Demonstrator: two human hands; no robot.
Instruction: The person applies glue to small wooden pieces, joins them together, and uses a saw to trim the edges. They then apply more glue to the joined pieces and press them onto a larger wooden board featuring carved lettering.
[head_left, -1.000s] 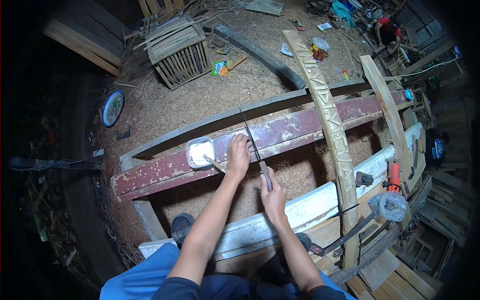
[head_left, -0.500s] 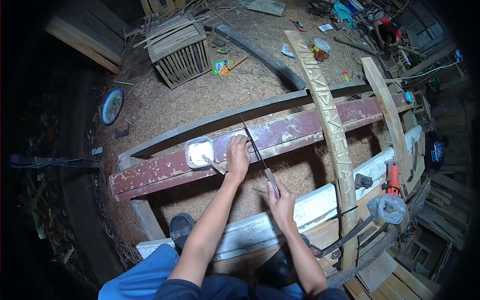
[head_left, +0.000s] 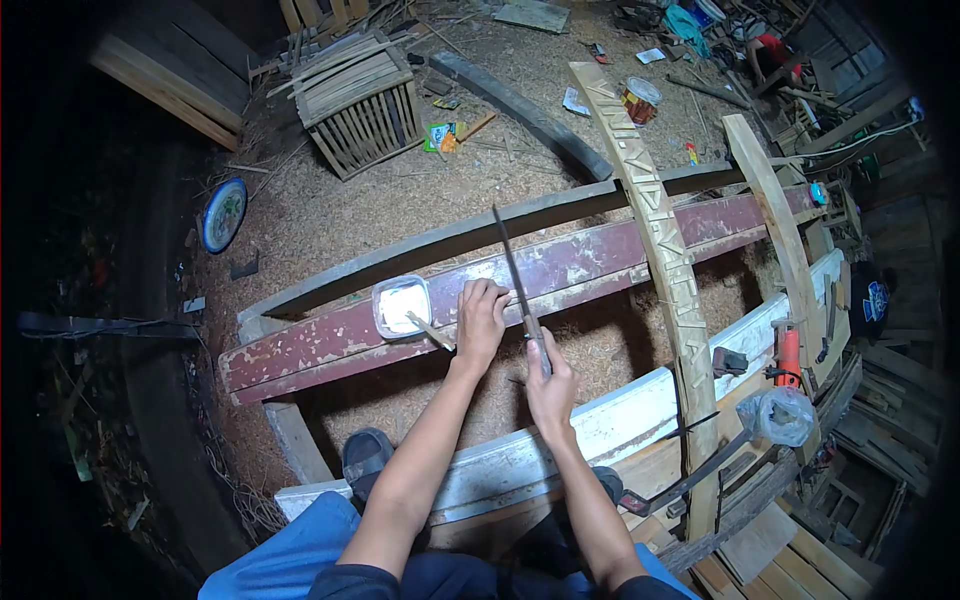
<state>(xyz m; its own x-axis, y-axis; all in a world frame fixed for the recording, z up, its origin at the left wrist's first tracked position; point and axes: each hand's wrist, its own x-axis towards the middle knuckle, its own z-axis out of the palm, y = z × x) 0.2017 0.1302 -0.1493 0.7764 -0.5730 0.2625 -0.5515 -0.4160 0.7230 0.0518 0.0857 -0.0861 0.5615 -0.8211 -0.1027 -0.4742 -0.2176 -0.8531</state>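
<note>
In my right hand [head_left: 552,385] is the handle of a long knife [head_left: 513,255], its thin dark blade pointing up and away over the maroon board [head_left: 590,255]. Just left of the blade, my left hand [head_left: 482,318] is closed with curled fingers, its fingertips beside the blade. Whatever those fingers pinch is too small to make out. Beside that hand sits a clear plastic tub [head_left: 378,318] of white stuff on the board. A stick [head_left: 432,331] leans out of the tub toward my left wrist.
A long plank with raised carved-looking pieces [head_left: 655,220] crosses the boards at right. Beyond it lie another plank [head_left: 770,195], an orange-red tool [head_left: 788,352] and a plastic bag [head_left: 782,415]. A slatted crate [head_left: 360,110] stands behind. A person in red [head_left: 778,55] is far right.
The knife blade has swung more upright and its tip has risen. My right hand has shifted slightly up and left; my left hand has moved a little down and right.
</note>
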